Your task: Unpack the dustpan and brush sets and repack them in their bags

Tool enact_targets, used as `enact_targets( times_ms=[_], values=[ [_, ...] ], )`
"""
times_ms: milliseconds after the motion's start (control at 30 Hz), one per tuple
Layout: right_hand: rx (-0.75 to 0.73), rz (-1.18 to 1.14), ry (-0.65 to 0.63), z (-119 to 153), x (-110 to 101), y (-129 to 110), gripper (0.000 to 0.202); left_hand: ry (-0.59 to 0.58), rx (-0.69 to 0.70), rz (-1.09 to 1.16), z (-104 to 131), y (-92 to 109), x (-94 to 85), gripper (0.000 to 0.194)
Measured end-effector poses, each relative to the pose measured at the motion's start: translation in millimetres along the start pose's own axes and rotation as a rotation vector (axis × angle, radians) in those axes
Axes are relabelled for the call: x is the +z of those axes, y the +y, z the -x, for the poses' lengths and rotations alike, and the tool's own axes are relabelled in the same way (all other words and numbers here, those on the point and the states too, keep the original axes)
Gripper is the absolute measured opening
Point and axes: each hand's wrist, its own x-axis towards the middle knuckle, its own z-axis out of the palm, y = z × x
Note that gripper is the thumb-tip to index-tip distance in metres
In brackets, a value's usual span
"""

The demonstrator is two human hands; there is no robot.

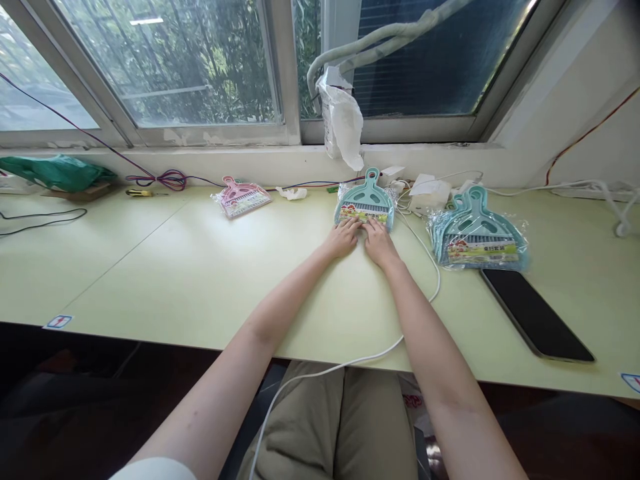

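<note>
A mint-green mini dustpan and brush set (371,195) in clear wrap lies toward the back of the table, its handle pointing at the window. My left hand (345,238) rests on the left part of its near edge, fingers stretched onto the printed label. On the right part of that same edge lies my right hand (381,243), with its fingers extended and its thumb side close to my left hand. The undersides of my fingers are hidden. To the right is a stack of similar wrapped green dustpan sets (480,230). A pink wrapped dustpan set (243,197) lies left of my hands.
A black phone (537,313) lies near the front right. One white cable (350,363) runs across the table and over its front edge. Along the back are a tissue pack (343,117), crumpled tissue (292,193), bundled wires (170,179), a yellow-handled tool (139,193) and a green bag (60,171).
</note>
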Motion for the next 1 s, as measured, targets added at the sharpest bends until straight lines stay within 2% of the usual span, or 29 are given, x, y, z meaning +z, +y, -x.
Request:
enact_targets(
  times_ms=[667, 1000],
  values=[
    [0.171, -0.045, 0.118, -4, 11, 11, 0.051, -0.010, -0.015, 0.019, 0, 1, -0.8, 0.056],
    [0.308, -0.154, 0.219, -4, 18, 9, 0.062, -0.012, -0.029, 0.015, 0, 3, -3.1, 0.057]
  ],
)
